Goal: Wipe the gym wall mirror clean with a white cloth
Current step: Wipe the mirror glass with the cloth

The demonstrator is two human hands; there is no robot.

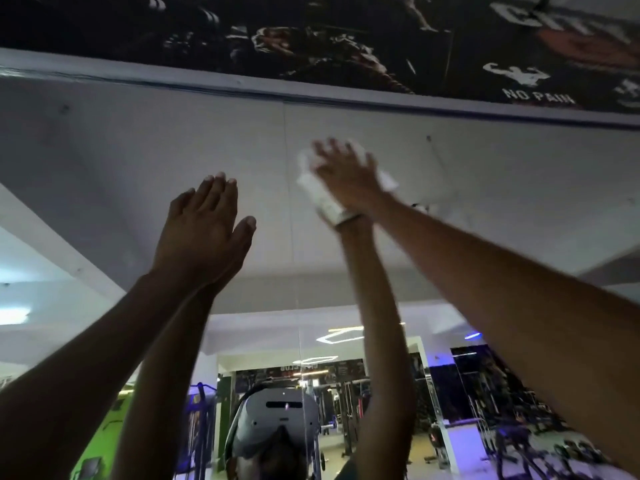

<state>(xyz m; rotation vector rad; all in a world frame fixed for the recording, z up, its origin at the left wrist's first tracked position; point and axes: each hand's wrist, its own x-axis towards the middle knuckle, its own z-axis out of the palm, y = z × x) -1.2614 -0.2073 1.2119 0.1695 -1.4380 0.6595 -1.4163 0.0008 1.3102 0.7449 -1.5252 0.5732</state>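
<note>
Mirror: the large glass gym wall mirror fills my view.
Cloth: the folded white cloth lies flat on the glass, toward 12 o'clock.
Right grip: my right hand, fingers spread, presses the cloth.
Left grip: my left hand, fingers straight together, lies flat on the glass at 10 o'clock.
</note>
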